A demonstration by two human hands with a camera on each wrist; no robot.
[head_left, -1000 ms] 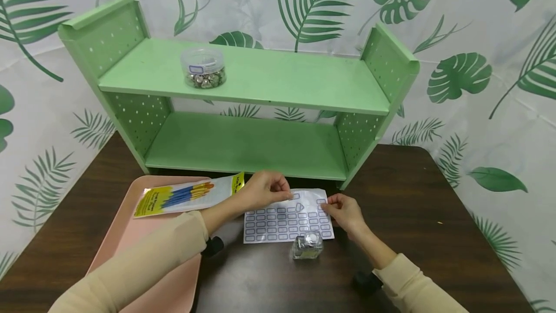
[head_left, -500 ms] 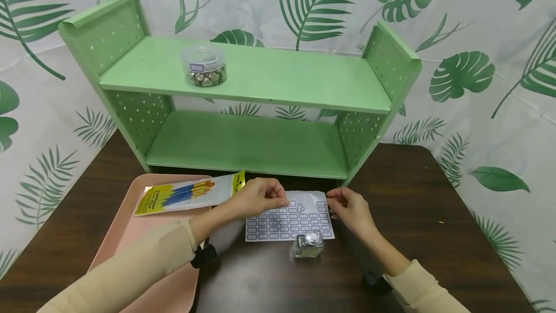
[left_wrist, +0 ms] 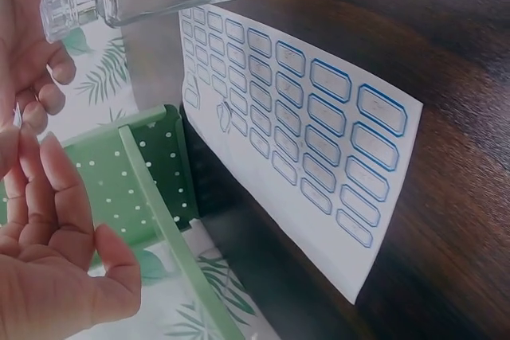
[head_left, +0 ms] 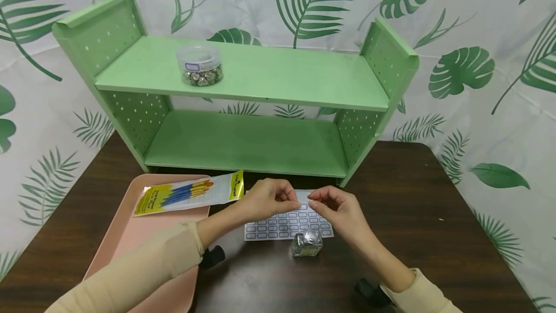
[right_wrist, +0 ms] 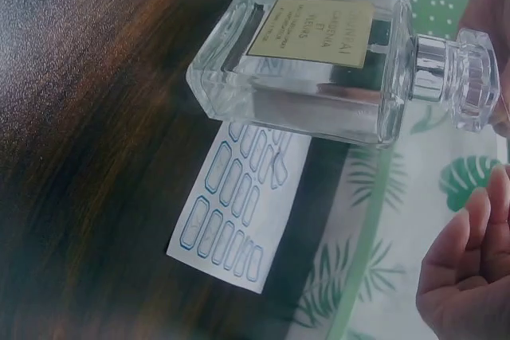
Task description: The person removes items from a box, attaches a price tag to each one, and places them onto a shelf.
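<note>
In the head view, the left hand [head_left: 269, 200] and right hand [head_left: 343, 209] come together fingertip to fingertip over a white sticker sheet [head_left: 265, 233]. Between their pinched fingers is a small label [head_left: 302, 206], seen as a thin edge in the left wrist view by the left hand [left_wrist: 60, 252]. The sheet lies flat, with rows of blue-bordered labels; one label [left_wrist: 225, 115] sits askew on it. A square clear glass bottle [right_wrist: 319, 69] with a faceted stopper and a yellowish label stands upright just in front of the sheet, below the hands.
A pink tray [head_left: 143, 235] at the left carries a pack of paintbrushes [head_left: 187, 194]. Behind the hands stands a green two-tier shelf [head_left: 256, 144]. A round clear jar [head_left: 200, 65] with silvery pieces and a label on its side sits on the upper tier. All rest on a dark wood table [head_left: 425, 216].
The left hand has come away from the sheet and moved slightly right. The right hand has let go of the sheet's right edge and moved left to meet it at the label.
</note>
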